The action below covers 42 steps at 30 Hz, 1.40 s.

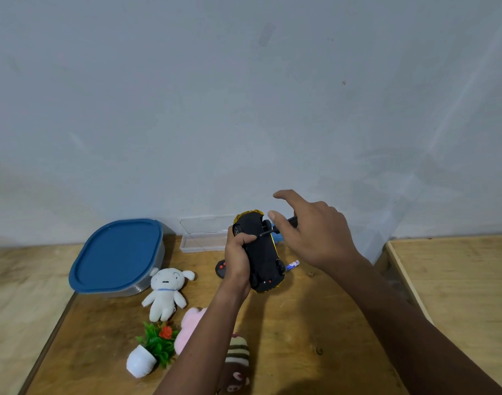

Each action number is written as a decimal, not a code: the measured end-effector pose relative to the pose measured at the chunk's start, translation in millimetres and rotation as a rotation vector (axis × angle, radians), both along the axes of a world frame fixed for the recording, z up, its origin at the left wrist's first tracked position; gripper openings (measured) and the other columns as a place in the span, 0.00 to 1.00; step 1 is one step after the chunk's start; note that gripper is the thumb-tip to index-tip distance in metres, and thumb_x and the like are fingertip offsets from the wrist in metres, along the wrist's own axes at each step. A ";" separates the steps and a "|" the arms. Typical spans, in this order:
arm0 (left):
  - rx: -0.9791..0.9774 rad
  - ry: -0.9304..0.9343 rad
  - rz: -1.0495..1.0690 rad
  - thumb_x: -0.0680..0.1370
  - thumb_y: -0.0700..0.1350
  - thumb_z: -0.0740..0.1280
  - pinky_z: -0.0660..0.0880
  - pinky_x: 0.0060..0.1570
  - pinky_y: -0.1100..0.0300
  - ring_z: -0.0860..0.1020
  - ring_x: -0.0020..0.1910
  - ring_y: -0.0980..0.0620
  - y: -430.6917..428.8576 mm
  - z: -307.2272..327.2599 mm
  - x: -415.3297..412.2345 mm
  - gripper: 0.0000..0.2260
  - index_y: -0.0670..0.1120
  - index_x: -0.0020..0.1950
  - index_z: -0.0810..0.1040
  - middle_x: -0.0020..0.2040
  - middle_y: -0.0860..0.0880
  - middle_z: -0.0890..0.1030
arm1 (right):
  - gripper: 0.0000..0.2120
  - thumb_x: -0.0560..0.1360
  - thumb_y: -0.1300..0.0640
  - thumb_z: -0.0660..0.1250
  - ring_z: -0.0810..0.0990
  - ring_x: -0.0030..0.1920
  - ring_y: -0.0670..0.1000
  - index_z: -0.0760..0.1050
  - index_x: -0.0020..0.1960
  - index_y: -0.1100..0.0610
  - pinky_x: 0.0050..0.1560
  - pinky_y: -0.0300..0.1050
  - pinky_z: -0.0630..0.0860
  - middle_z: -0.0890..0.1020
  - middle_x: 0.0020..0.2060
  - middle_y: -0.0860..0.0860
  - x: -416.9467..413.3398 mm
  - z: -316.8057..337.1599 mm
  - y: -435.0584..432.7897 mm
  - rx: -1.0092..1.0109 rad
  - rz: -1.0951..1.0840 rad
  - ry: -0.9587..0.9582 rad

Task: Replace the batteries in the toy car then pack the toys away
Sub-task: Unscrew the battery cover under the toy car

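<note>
At the middle of the head view, over the wooden table [315, 332], we held the toy car [262, 252] belly-up in our left hand [238, 263], fingers and thumb curled round its left flank. Its long axis ran from roughly 12 o'clock, away from us, to 6 o'clock, the near end tipped a little toward 5. Our right hand [315, 235] sat at 3 o'clock of the car and was the hand nearer its far wheels. It gripped the black handle of a screwdriver [272, 231], index finger lifted free. The shaft pointed toward 9 o'clock, its tip on the dark underside near the far end. We judged the battery cover was the step in hand, so the coming turn depended on the shaft meeting the underside across the car's length while the left hand braced it. A battery [292, 264] lay on the table at 3 o'clock of the car's near end. The blue-lidded container [115, 252] sat well off at 9 o'clock.
</note>
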<state>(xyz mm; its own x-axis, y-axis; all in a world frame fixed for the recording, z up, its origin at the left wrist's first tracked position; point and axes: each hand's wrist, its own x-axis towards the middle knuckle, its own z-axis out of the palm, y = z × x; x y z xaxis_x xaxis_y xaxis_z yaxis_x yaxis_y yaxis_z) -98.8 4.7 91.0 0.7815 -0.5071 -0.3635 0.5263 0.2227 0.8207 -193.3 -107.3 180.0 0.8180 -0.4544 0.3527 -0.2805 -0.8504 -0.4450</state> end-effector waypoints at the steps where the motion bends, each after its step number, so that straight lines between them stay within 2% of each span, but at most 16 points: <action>1: -0.004 0.004 0.004 0.65 0.43 0.66 0.74 0.53 0.25 0.79 0.46 0.35 -0.1 -0.5 0.5 0.25 0.43 0.63 0.75 0.49 0.37 0.81 | 0.17 0.80 0.40 0.56 0.80 0.40 0.55 0.69 0.67 0.41 0.41 0.48 0.75 0.80 0.32 0.46 0.5 -1.1 -0.6 -0.010 0.000 0.006; 4: -0.009 0.014 0.009 0.65 0.43 0.67 0.70 0.54 0.21 0.79 0.48 0.33 0.6 -0.5 0.6 0.25 0.43 0.62 0.75 0.50 0.36 0.81 | 0.16 0.80 0.47 0.59 0.78 0.38 0.53 0.68 0.68 0.41 0.39 0.47 0.73 0.75 0.30 0.44 0.1 -1.3 0.3 0.029 0.017 -0.028; 8: -0.010 -0.001 0.004 0.65 0.43 0.67 0.73 0.52 0.22 0.79 0.48 0.32 1.4 0.6 -0.1 0.26 0.43 0.63 0.75 0.53 0.35 0.80 | 0.25 0.74 0.52 0.65 0.76 0.39 0.46 0.65 0.69 0.37 0.40 0.46 0.75 0.72 0.35 0.41 -2.9 2.5 2.1 0.145 0.069 -0.065; 11: -0.001 -0.006 0.013 0.64 0.43 0.66 0.77 0.50 0.31 0.79 0.47 0.35 1.4 2.1 -2.5 0.27 0.42 0.64 0.74 0.51 0.36 0.80 | 0.25 0.73 0.50 0.65 0.76 0.40 0.48 0.65 0.69 0.37 0.41 0.47 0.75 0.72 0.36 0.43 -3.2 3.5 3.0 0.120 0.053 -0.045; 13: -0.005 -0.018 0.027 0.64 0.43 0.65 0.79 0.45 0.40 0.79 0.45 0.37 2.2 3.6 -4.7 0.26 0.42 0.63 0.75 0.49 0.39 0.80 | 0.19 0.76 0.44 0.63 0.78 0.40 0.50 0.68 0.67 0.39 0.41 0.47 0.74 0.75 0.34 0.42 -2.5 3.1 2.0 0.060 0.024 -0.044; 15: -0.001 -0.022 0.035 0.66 0.42 0.65 0.78 0.43 0.43 0.79 0.44 0.39 3.3 3.8 -5.4 0.24 0.43 0.62 0.75 0.48 0.40 0.80 | 0.15 0.79 0.41 0.59 0.79 0.39 0.51 0.72 0.64 0.41 0.40 0.46 0.74 0.78 0.30 0.44 -1.9 3.1 0.2 0.047 0.013 -0.044; 17: 0.016 -0.006 0.039 0.68 0.42 0.64 0.79 0.42 0.45 0.79 0.43 0.39 4.1 5.8 -5.7 0.23 0.41 0.63 0.74 0.48 0.39 0.80 | 0.13 0.80 0.45 0.60 0.79 0.38 0.51 0.73 0.64 0.42 0.38 0.45 0.72 0.77 0.28 0.44 -2.5 2.4 -0.3 0.084 0.027 -0.058; 19: 0.021 0.025 0.043 0.65 0.44 0.65 0.79 0.40 0.47 0.79 0.44 0.38 4.3 7.6 -5.6 0.27 0.40 0.65 0.74 0.50 0.38 0.80 | 0.17 0.77 0.49 0.63 0.78 0.38 0.49 0.71 0.65 0.41 0.39 0.45 0.73 0.74 0.30 0.42 -4.2 2.9 1.0 0.107 0.043 -0.072; 23: 0.021 0.044 0.075 0.64 0.44 0.66 0.79 0.41 0.46 0.79 0.46 0.37 5.4 10.0 -6.3 0.29 0.40 0.65 0.74 0.51 0.38 0.80 | 0.20 0.74 0.51 0.66 0.77 0.41 0.46 0.72 0.65 0.41 0.41 0.45 0.75 0.71 0.34 0.39 -7.0 4.5 2.2 0.121 0.081 -0.061; 26: 0.024 0.055 0.073 0.64 0.46 0.67 0.79 0.41 0.46 0.79 0.46 0.36 6.0 9.9 -6.5 0.31 0.39 0.67 0.74 0.53 0.36 0.80 | 0.15 0.74 0.50 0.67 0.78 0.45 0.45 0.76 0.60 0.42 0.46 0.47 0.78 0.74 0.40 0.40 -7.6 1.8 -0.9 0.115 0.096 -0.001; 29: 0.038 0.076 0.061 0.64 0.47 0.68 0.80 0.39 0.48 0.80 0.43 0.39 6.2 12.1 -7.4 0.32 0.38 0.68 0.73 0.50 0.37 0.80 | 0.11 0.75 0.46 0.68 0.80 0.47 0.45 0.80 0.57 0.44 0.49 0.48 0.79 0.77 0.43 0.41 -8.6 -5.3 -7.0 0.152 0.118 0.058; 33: 0.058 0.086 0.055 0.66 0.49 0.69 0.79 0.44 0.43 0.79 0.46 0.38 7.8 11.8 -5.2 0.33 0.37 0.69 0.71 0.51 0.37 0.79 | 0.11 0.75 0.46 0.68 0.74 0.45 0.45 0.82 0.56 0.45 0.40 0.40 0.68 0.75 0.41 0.42 -12.9 -10.9 -17.4 0.097 0.133 0.238; 36: 0.066 0.089 0.043 0.67 0.49 0.68 0.80 0.43 0.46 0.80 0.43 0.39 8.0 12.3 -4.4 0.32 0.37 0.69 0.71 0.49 0.37 0.80 | 0.07 0.75 0.50 0.68 0.75 0.42 0.47 0.82 0.51 0.46 0.36 0.39 0.64 0.78 0.40 0.42 -16.1 -17.0 -22.7 0.134 0.132 0.318; 39: 0.059 0.068 0.038 0.67 0.48 0.68 0.80 0.44 0.43 0.80 0.43 0.39 6.4 11.3 -4.3 0.31 0.38 0.69 0.71 0.50 0.36 0.80 | 0.05 0.76 0.56 0.66 0.78 0.38 0.49 0.77 0.48 0.47 0.37 0.44 0.71 0.82 0.38 0.46 -17.4 -21.8 -22.3 0.297 0.110 0.245; 42: 0.080 0.044 0.025 0.65 0.49 0.70 0.79 0.49 0.36 0.80 0.48 0.35 4.0 11.0 -5.8 0.32 0.39 0.67 0.72 0.56 0.30 0.79 | 0.05 0.75 0.61 0.65 0.73 0.31 0.46 0.72 0.47 0.52 0.28 0.38 0.70 0.78 0.34 0.49 -11.6 -27.5 -10.5 0.487 0.046 0.120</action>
<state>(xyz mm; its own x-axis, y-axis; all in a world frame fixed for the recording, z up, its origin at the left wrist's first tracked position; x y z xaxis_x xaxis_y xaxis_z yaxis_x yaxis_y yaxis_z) -104.6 8.7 102.0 0.7756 -0.4557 -0.4368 0.5577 0.1706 0.8123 -204.9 -117.8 152.5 0.8627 -0.5056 0.0104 -0.3216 -0.5645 -0.7602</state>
